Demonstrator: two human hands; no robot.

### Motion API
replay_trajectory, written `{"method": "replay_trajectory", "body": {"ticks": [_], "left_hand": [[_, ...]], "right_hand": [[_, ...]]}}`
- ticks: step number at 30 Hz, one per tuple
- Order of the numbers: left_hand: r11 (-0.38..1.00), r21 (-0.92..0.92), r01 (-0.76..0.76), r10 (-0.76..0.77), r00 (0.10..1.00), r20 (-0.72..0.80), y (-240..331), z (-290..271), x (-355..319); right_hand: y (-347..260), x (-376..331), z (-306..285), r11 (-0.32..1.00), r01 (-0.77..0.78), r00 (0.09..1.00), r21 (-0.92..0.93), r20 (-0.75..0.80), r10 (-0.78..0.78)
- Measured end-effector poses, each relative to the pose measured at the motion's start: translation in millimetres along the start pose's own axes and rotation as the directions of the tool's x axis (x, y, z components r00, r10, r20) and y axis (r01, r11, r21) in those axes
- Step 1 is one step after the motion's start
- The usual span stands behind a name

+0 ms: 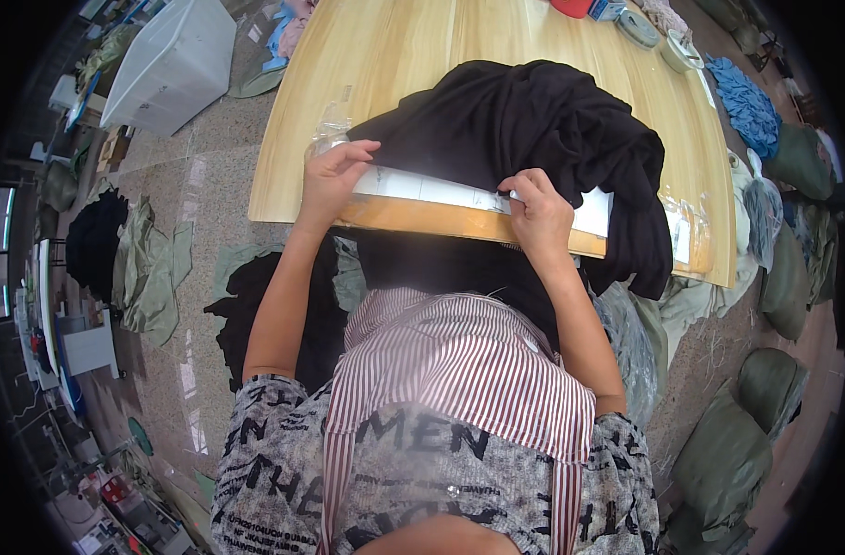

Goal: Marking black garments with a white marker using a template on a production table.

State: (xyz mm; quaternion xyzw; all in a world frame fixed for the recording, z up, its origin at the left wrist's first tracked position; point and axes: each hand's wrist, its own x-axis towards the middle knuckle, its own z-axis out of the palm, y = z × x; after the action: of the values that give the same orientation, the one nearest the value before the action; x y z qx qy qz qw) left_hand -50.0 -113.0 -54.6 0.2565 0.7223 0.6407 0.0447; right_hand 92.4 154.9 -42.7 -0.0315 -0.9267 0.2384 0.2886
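A large piece of black cloth lies bunched over the wooden table, its near edge drawn fairly straight between my hands. At the left end of that edge, my left hand pinches the cloth between thumb and fingers. My right hand is closed at the fingertips on the edge farther right; a small dark and white bit shows there, too small to name. Beneath the edge lies a white sheet with printed lines, bordered by a strip of tan tape along the table's near side.
The wooden table carries a round tin and a small white bowl at the far right. A white plastic bin stands at the far left. Dark and grey-green cloth heaps lie on the floor; stuffed green sacks sit at right.
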Motion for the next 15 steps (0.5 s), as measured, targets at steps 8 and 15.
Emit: {"method": "replay_trajectory", "body": {"ticks": [8,15], "left_hand": [[0.981,0.170,-0.091,0.095,0.995,-0.014,-3.0,5.6,-6.8],[0.531,0.794,-0.297,0.483,0.876,0.005,5.1,11.8,-26.1]], "right_hand": [[-0.2,1.9,0.2,0.999,-0.033,0.999,0.011,0.019,0.033],[11.4,3.9,5.1,1.000,-0.020,0.999,-0.002,-0.027,0.020]]}}
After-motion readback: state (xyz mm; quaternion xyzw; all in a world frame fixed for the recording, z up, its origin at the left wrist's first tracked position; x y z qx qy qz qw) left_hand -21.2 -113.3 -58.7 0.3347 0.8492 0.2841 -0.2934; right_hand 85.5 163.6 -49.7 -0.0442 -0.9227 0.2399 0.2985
